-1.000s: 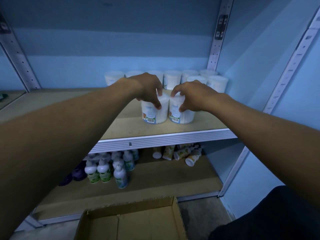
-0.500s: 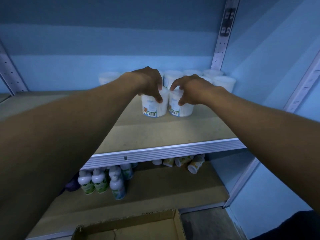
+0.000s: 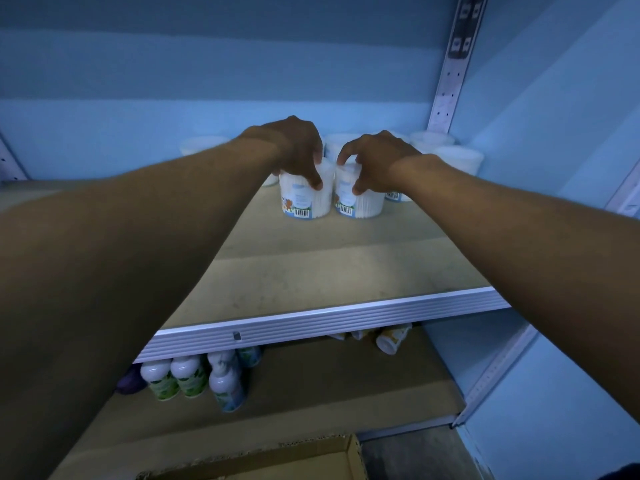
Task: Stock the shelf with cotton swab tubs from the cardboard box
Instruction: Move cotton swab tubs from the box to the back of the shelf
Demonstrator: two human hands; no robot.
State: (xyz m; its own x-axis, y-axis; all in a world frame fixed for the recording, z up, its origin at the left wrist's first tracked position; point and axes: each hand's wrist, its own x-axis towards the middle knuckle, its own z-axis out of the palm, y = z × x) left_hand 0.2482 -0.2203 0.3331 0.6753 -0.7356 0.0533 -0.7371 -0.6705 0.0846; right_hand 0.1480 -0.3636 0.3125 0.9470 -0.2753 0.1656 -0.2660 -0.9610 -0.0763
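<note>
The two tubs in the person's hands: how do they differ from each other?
The left tub, held by the left hand, shows a cartoon picture above its barcode; the right tub, held by the right hand, shows only plain label and barcode. The left tub sits slightly further from the wall post. Both are clear, upright, swab-filled, side by side on the shelf.

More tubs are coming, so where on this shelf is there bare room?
The shelf board is bare from its metal front lip back to the two tubs gripped by the left hand and right hand. It is crowded behind them, along the back row of tubs.
</note>
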